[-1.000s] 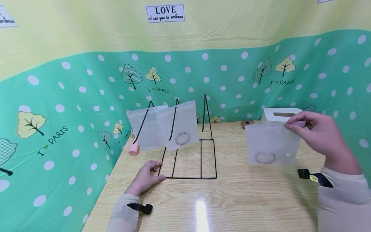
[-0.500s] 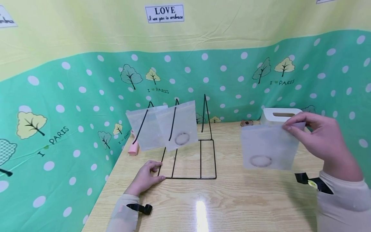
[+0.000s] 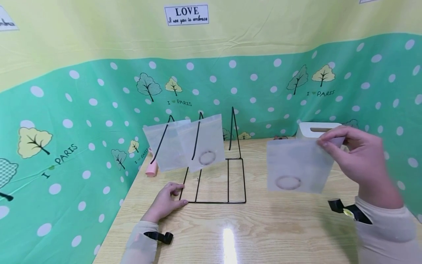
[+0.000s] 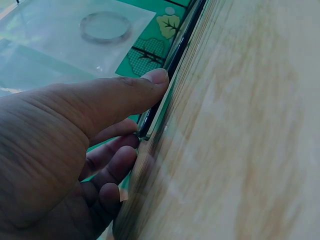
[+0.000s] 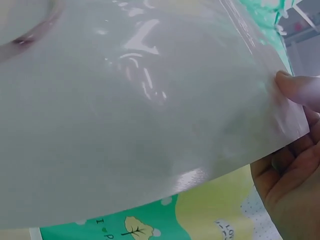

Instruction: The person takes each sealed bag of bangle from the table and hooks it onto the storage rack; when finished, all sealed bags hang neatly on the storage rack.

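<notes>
A black wire rack [image 3: 228, 183] with three upright prongs stands on the table. Two translucent zip bags hang on its left and middle prongs; the middle bag [image 3: 211, 135] has a ring-shaped bracelet [image 3: 207, 158] inside, while the left bag [image 3: 161, 146] is partly covered by it. My left hand [image 3: 166, 201] grips the rack's front left corner, thumb [image 4: 145, 87] along the front wire. Off to the right, my right hand [image 3: 357, 154] pinches the top right corner of a third zip bag [image 3: 296, 157], raised above the table. A bracelet [image 3: 288, 182] lies at this bag's bottom.
At the back right stands a white box [image 3: 304, 130] with a slot in its top. A pink object [image 3: 152, 168] lies behind the rack's left side. A patterned cloth [image 3: 257, 80] hangs behind the wooden table [image 3: 263, 227].
My right hand has moved left with the zip bag, nearer the rack. The left hand and the rack have stayed in place.
</notes>
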The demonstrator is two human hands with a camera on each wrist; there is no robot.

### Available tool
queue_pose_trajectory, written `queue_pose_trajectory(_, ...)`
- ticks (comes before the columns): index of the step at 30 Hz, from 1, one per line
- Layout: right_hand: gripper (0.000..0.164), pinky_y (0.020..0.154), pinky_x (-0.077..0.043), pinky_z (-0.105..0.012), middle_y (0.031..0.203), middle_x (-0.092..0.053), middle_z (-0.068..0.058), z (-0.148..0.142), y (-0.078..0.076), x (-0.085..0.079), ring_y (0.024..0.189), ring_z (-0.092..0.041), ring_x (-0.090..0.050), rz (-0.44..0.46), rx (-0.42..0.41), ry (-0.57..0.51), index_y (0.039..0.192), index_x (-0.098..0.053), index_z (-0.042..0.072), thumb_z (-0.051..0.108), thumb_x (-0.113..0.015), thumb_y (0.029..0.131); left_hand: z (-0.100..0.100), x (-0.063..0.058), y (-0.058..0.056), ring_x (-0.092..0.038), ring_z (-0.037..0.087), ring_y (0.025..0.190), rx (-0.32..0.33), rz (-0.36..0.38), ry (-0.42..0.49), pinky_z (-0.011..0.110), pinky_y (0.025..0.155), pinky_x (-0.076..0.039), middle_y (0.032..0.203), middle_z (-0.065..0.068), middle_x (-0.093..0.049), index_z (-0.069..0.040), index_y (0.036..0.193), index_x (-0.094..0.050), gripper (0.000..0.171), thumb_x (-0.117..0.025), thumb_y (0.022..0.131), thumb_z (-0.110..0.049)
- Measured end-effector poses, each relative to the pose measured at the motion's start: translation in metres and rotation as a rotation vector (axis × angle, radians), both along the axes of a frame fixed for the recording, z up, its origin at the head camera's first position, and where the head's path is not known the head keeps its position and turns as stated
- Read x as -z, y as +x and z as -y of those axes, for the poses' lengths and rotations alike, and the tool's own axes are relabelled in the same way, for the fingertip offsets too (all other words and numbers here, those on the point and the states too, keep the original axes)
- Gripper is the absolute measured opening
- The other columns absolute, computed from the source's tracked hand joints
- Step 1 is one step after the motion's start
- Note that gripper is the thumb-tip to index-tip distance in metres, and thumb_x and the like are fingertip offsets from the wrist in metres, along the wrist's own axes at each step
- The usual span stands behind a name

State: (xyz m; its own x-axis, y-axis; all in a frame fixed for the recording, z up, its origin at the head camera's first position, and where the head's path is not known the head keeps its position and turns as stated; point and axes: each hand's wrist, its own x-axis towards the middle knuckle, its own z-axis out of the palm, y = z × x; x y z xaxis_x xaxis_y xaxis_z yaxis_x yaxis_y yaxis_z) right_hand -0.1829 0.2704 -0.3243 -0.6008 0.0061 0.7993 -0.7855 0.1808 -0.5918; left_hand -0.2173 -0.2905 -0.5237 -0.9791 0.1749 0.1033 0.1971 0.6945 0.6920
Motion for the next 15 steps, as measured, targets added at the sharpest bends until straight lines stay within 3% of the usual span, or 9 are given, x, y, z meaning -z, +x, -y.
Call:
queue_pose_trajectory(2, 0.017, 0.065, -0.047, -0.018, 0.089, -0.075, -0.015, 0.005, 0.0, 0.0, 0.08, -0.017, -0.067, -0.014, -0.046, -0.04, 0.09, -0.069, -0.021, -0.033, -0.067, 0.077, 0.0, 0.001, 0.0, -0.059, 0.018, 0.1, 0.004, -0.004, 0.0, 0.04, 0.091, -0.051, 0.118, 0.002, -0.062, -0.009, 0.133, -0.07, 0.062, -0.096, 0.078, -0.022)
queue_pose_trajectory(6, 0.018, 0.066, -0.048, -0.018, 0.09, -0.075, -0.015, 0.013, 0.0, 0.001, 0.089, -0.018, -0.07, -0.031, -0.051, -0.061, 0.089, -0.071, -0.017, -0.031, -0.068, 0.079, 0.001, 0.001, -0.001, -0.058, 0.018, 0.1, 0.011, -0.01, 0.003, 0.04, 0.091, -0.05, 0.117, 0.002, -0.062, -0.009, 0.133, -0.071, 0.062, -0.096, 0.078, -0.022)
queue_pose_trajectory(12, 0.014, 0.061, -0.047, -0.017, 0.09, -0.076, -0.011, 0.023, 0.002, 0.002, 0.076, -0.015, -0.067, -0.034, -0.046, -0.094, 0.087, -0.067, -0.022, -0.032, -0.067, 0.077, 0.0, 0.001, -0.001, -0.058, 0.018, 0.1, 0.012, -0.004, 0.007, 0.041, 0.091, -0.05, 0.117, 0.002, -0.062, -0.01, 0.134, -0.07, 0.063, -0.096, 0.078, -0.024)
queue_pose_trajectory(15, 0.018, 0.059, -0.046, -0.017, 0.089, -0.075, -0.013, 0.026, 0.002, 0.003, 0.069, -0.013, -0.063, -0.019, -0.019, -0.069, 0.088, -0.07, -0.019, -0.032, -0.068, 0.076, -0.001, 0.0, 0.0, -0.058, 0.017, 0.1, 0.006, 0.004, 0.006, 0.041, 0.091, -0.05, 0.118, 0.002, -0.062, -0.01, 0.134, -0.07, 0.063, -0.096, 0.078, -0.024)
